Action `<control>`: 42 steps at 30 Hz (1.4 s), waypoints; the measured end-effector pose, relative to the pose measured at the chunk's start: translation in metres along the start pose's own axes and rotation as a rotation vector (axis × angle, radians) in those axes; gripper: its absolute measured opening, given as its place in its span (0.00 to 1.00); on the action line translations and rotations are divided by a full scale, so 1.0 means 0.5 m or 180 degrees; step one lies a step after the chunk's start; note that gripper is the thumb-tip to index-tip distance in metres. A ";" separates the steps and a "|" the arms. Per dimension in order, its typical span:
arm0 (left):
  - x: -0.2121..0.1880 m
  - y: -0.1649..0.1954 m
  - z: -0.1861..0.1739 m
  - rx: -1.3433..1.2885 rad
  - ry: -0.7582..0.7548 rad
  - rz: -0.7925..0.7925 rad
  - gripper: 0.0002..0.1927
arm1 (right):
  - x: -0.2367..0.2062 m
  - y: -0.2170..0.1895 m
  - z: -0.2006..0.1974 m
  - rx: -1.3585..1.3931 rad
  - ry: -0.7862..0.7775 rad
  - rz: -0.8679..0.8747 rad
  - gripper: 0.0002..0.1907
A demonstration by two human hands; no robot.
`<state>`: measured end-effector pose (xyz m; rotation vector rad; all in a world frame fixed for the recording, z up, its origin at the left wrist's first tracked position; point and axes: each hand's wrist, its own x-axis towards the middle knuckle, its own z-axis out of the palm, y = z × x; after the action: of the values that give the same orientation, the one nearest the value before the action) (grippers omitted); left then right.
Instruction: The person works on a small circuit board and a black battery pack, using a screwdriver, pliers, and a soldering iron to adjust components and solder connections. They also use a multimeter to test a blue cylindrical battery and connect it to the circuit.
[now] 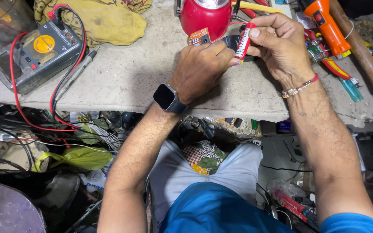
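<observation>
Grey bench [126, 77] carries the clutter: multimeter [33, 54] with red and black leads far left, yellow cloth [104, 19] behind it, red lamp body [206, 15] at top centre, orange torch [327, 26] and a wooden handle [363, 51] to the right. Right hand [281, 47] is closed on a red cylindrical battery [243, 41], thumb on top, fingers wrapped behind, cell held near upright just in front of the lamp. Left hand [203, 64] is pinched shut at the battery's lower end and on a small black part [232, 42] beside it; exactly what its fingertips grip, I can't tell. Small orange circuit board [199, 36] sits just left of that. My read: keep the cell steady with the right hand, work the bottom contact with the left, and watch the thin wires to the board.
</observation>
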<state>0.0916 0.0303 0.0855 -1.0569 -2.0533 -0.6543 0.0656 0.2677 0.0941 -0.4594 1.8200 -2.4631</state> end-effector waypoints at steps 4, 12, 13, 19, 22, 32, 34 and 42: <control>0.000 -0.002 0.003 0.0097 -0.0055 -0.0003 0.15 | 0.000 0.002 -0.001 -0.0016 0.0021 0.0023 0.09; 0.000 -0.004 0.004 0.0267 -0.0057 -0.0019 0.15 | 0.001 0.001 0.008 -0.0021 0.0041 0.0066 0.09; 0.000 -0.004 0.005 0.0274 -0.0065 -0.0030 0.15 | 0.002 0.001 0.009 -0.0015 0.0047 0.0070 0.09; 0.000 -0.004 0.007 0.0227 -0.0095 -0.0029 0.15 | -0.001 0.004 0.005 -0.0071 -0.0037 0.0036 0.09; 0.000 -0.003 0.006 0.0250 -0.0108 -0.0013 0.15 | 0.000 0.004 0.003 -0.0047 -0.0024 0.0084 0.09; 0.000 -0.004 0.007 0.0322 -0.0129 0.0037 0.14 | 0.005 0.004 0.001 -0.0079 -0.0056 0.0131 0.08; 0.000 -0.006 0.008 0.0295 -0.0148 0.0062 0.14 | 0.005 0.005 0.000 -0.0084 -0.0061 0.0124 0.08; -0.001 -0.007 0.008 0.0314 -0.0192 0.0109 0.14 | 0.002 0.005 0.001 -0.0117 -0.0059 0.0143 0.08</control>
<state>0.0876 0.0310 0.0822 -1.0640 -2.0920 -0.5042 0.0644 0.2660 0.0919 -0.4366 1.8507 -2.3920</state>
